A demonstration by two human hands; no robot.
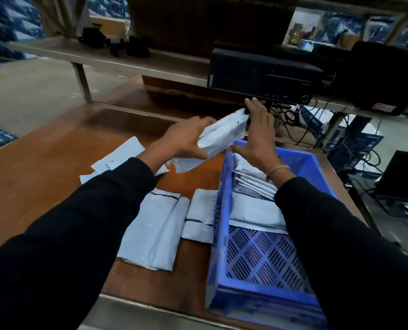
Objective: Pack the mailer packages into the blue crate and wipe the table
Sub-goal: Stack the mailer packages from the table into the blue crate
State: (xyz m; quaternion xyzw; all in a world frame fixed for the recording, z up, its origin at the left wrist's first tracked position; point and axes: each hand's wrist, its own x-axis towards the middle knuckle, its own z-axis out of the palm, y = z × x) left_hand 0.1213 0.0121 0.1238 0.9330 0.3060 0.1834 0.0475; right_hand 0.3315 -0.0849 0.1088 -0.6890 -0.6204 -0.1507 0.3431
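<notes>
My left hand (186, 139) grips a white mailer package (224, 134) and holds it in the air over the far left corner of the blue crate (222, 210). My right hand (257, 136) is flat against the package's right end, fingers spread. Several mailers (253, 186) lie in the crate's far half. More mailers rest on the brown table (43, 177): a large one (155, 229) near me, a smaller one (199, 215) against the crate's left wall, and others (119, 156) further back under my left arm.
The crate's near half shows its bare slotted floor (262, 256). A black computer case (262, 75) sits on the shelf just beyond my hands, with cables (291, 122) hanging below it. A monitor (402, 175) stands to the right.
</notes>
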